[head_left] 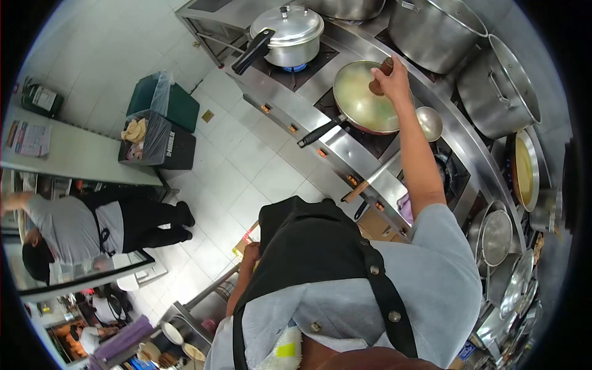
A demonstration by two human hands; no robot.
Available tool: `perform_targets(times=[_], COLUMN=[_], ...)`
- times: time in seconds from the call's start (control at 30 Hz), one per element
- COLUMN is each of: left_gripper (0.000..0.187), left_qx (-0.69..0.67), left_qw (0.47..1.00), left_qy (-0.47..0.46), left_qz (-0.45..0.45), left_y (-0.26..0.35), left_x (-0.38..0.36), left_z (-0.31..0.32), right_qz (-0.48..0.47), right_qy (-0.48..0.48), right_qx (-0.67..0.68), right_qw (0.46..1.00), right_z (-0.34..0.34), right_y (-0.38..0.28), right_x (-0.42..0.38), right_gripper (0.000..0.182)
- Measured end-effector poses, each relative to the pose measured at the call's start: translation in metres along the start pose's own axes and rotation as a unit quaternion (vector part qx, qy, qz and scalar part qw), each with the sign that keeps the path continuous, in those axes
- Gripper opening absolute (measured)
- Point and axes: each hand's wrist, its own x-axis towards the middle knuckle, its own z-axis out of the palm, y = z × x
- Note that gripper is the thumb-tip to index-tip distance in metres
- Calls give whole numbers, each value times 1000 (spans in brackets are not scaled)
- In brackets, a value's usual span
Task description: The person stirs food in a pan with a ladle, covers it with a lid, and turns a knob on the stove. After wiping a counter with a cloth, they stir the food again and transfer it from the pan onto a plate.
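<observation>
Frying pan (364, 98): yellow-green inside, black handle, brown knob gripped by the right hand (394, 77). Left of the pan, silver pressure cooker (288, 34) over blue flame. Farther left, dark green bins (163, 120). Wearer's apron (314, 246) black, shirt (431, 277) grey-blue.

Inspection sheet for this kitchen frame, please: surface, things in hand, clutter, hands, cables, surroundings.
Surface: steel stove range, burners in a row.
Things in hand: lidded frying pan, wooden lid knob.
Clutter: pressure cooker, ladle, stock pots.
Hands: right hand grips the knob; left hand low by the apron, contents unclear.
Cables: nothing seen.
Surroundings: tiled floor, bins, a co-worker at a counter.
</observation>
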Motion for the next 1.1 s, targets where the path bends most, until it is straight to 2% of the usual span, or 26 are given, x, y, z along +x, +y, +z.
perform_targets(times=[0.03,0.07,0.1,0.13,0.17,0.2,0.23,0.27,0.3,0.33,0.37,0.4,0.43,0.47,0.5,0.53,0.6,0.67,0.7,0.73,0.8,0.87,0.97,1.03,1.1], left_gripper=[21,21,21,22,23,25,25,21,20,22,22,25,27,29,31,34,38,42,43,44,47,46,43,34,28], left_qx=[173,282,173,71,-19,-110,-70,183,261,148,126,127,100,42,37,-34,-102,-111,-111,-133,-173,-212,-275,-355,-350], left_qw=[967,896,963,989,988,971,978,935,868,911,933,899,898,887,874,852,808,817,828,809,768,723,656,660,691], left_qy=[-15,17,-81,-129,-141,-147,-170,-277,-286,-311,-331,-355,-388,-460,-454,-514,-579,-564,-545,-571,-616,-656,-694,-655,-632], left_qz=[184,343,190,17,-67,-151,-104,125,310,228,67,221,180,22,170,90,39,52,66,44,-2,-38,-114,-101,-5], left_y=[-31,-57,-15,53,73,98,141,96,83,91,174,190,229,273,318,327,370,403,416,425,435,443,486,528,560], left_x=[26,50,52,47,59,72,76,129,174,195,180,191,191,184,167,174,165,147,137,134,134,134,115,101,106], left_z=[-1,-4,-33,-71,-86,-99,-121,-114,-109,-106,-124,-117,-112,-105,-103,-69,-26,12,27,44,79,96,77,65,80], right_qz=[7,-12,-26,-37,-31,7,40,73,72,50,30,13,50,86,121,153,161,178,179,177,255,245,259,291,285], right_qy=[-15,-9,-3,4,20,10,-1,-12,25,53,76,96,112,127,146,165,183,192,193,195,204,207,194,184,177], right_qx=[-31,-34,-41,-50,-33,-29,-24,-16,-11,5,21,38,57,75,126,176,173,134,69,7,54,-14,-128,-161,-157], right_qw=[999,999,999,998,999,999,999,997,997,997,996,995,991,985,974,958,954,956,962,965,944,947,937,925,929], right_z=[2,7,12,12,13,10,7,2,-4,-16,-32,-48,-71,-99,-124,-144,-187,-222,-236,-248,-263,-274,-289,-293,-287], right_y=[-2,0,7,14,16,14,11,8,9,15,25,34,31,19,7,1,22,41,51,62,91,126,182,210,218], right_x=[3,6,9,8,8,8,10,11,10,14,14,10,5,0,-7,-17,-40,-69,-85,-98,-127,-151,-179,-191,-196], right_gripper=[72,68,65,61,51,50,48,47,47,48,48,49,50,50,51,51,48,53,51,50,47,45,45,47,48])
